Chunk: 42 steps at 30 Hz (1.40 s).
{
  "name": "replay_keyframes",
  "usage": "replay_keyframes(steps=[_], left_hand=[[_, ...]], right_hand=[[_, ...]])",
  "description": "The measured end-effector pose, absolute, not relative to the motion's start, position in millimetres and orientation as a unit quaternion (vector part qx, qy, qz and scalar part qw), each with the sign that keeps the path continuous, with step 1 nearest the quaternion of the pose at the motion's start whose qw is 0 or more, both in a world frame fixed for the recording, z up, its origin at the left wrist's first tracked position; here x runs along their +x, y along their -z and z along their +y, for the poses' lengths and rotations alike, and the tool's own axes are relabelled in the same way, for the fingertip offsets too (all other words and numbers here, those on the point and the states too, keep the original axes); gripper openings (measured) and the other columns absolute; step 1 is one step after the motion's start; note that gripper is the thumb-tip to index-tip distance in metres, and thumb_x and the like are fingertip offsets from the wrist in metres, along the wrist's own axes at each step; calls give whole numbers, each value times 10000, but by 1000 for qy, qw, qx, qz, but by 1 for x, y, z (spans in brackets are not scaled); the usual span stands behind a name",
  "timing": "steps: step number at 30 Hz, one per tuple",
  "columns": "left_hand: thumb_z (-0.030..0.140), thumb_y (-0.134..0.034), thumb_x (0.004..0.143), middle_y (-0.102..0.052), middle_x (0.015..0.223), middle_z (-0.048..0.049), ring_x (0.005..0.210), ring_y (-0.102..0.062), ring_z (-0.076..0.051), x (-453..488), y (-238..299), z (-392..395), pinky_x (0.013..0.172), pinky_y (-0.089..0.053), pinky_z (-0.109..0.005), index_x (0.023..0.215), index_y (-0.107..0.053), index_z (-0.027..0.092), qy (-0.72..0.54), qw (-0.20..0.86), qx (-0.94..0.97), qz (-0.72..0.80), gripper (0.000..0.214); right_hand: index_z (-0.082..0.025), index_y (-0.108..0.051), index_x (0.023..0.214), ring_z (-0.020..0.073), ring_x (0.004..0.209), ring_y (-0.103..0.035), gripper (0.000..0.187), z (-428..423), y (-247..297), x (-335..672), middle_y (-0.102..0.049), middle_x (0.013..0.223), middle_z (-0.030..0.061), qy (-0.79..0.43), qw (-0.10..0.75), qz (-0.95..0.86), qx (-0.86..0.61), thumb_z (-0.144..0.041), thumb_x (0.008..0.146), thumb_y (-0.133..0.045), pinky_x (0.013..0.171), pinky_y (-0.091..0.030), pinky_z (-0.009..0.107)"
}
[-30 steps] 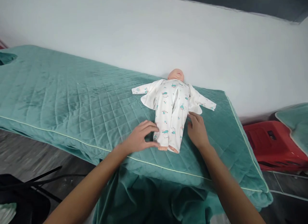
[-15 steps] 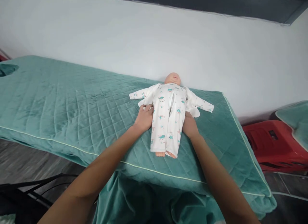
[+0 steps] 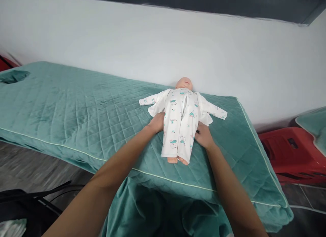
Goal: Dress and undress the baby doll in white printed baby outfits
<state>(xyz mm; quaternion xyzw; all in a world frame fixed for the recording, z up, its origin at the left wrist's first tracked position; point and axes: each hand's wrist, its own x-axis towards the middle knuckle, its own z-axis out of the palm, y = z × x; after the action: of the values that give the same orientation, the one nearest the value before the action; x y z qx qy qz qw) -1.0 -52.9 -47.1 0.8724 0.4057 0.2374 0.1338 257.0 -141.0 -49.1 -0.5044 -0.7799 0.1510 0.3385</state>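
A baby doll [image 3: 181, 123] in a white printed sleepsuit lies on its back on a teal quilted bed [image 3: 76, 108], head toward the white wall. My left hand [image 3: 156, 122] grips the doll's left side at the waist, fingers tucked under the cloth. On the other side my right hand [image 3: 203, 135] clasps the doll's hip. The sleeves lie spread out flat; bare feet stick out of the suit near the bed's front edge.
A red plastic stool [image 3: 290, 152] stands on the floor to the right, beside another teal pad [image 3: 312, 123]. A dark chair frame [image 3: 30, 199] is at lower left. The bed has a face hole [image 3: 14, 76] at far left.
Both hands slid from the doll's legs up to its waist and closed on its sides. The doll has hardly shifted.
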Motion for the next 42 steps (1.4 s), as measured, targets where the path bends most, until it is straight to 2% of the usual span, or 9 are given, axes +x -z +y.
replay_keyframes(steps=[9,13,19,22,25,28,30,37,42], left_hand=[[184,-572,891,-737,1000,-161,1061,-672,-302,-13,43,-89,972,-502,-422,940,-744,111,-162,13,907,389,194],[161,-585,872,-753,1041,-133,1220,-616,-292,-18,46,-107,1077,-465,-426,934,-766,161,-175,5,905,387,191],[109,-529,824,-772,1080,-78,1276,-586,-261,-23,51,-115,1145,-412,-469,915,-781,218,-228,52,880,414,289],[53,-466,767,-771,1104,-42,1213,-622,-228,-27,54,-109,1132,-411,-463,775,-746,223,-310,92,815,480,328],[63,-445,747,-769,1078,-42,1113,-654,-211,-31,58,-101,1039,-477,-398,684,-676,209,-400,137,727,542,281],[93,-423,791,-753,1061,-54,1067,-654,-208,-35,59,-92,1007,-480,-365,786,-669,205,-453,143,654,589,271],[114,-411,827,-736,1086,-63,1087,-638,-219,-36,59,-86,1007,-469,-367,882,-671,204,-447,126,628,625,281],[341,-545,895,-613,1340,-164,1272,-522,-353,-27,55,-66,1044,-414,-503,1173,-638,160,-315,31,591,742,345],[360,-561,906,-572,1385,-171,1304,-492,-365,-25,55,-64,1050,-406,-509,1093,-648,165,-291,9,593,751,284]], right_hand=[[-189,-750,865,249,971,-641,250,-149,49,265,-701,965,94,-117,332,-800,-487,-136,833,-508,880,-510,383],[-211,-730,837,249,964,-606,313,-160,52,265,-669,936,90,-75,326,-809,-482,-66,835,-453,874,-501,392],[-225,-699,818,256,910,-582,284,-186,55,261,-644,883,86,-75,328,-800,-496,-147,929,-450,823,-482,393],[-225,-693,851,236,870,-602,240,-194,53,260,-663,864,61,-132,372,-756,-522,-233,952,-476,810,-475,380],[-214,-699,916,212,872,-633,221,-194,51,260,-699,919,50,-179,462,-662,-563,-318,944,-506,827,-479,361],[-193,-678,959,209,913,-642,256,-184,52,265,-710,972,64,-170,571,-526,-607,-399,904,-537,854,-483,359],[-176,-654,976,210,923,-636,282,-172,53,271,-698,997,83,-145,589,-474,-638,-415,871,-546,869,-481,368],[-156,-628,1081,292,1069,-543,406,-143,54,286,-625,1145,163,-24,360,-507,-783,-412,768,-648,960,-422,447],[-143,-642,1114,324,1085,-542,453,-145,56,288,-645,1114,165,-7,334,-474,-815,-418,757,-686,961,-425,454]])
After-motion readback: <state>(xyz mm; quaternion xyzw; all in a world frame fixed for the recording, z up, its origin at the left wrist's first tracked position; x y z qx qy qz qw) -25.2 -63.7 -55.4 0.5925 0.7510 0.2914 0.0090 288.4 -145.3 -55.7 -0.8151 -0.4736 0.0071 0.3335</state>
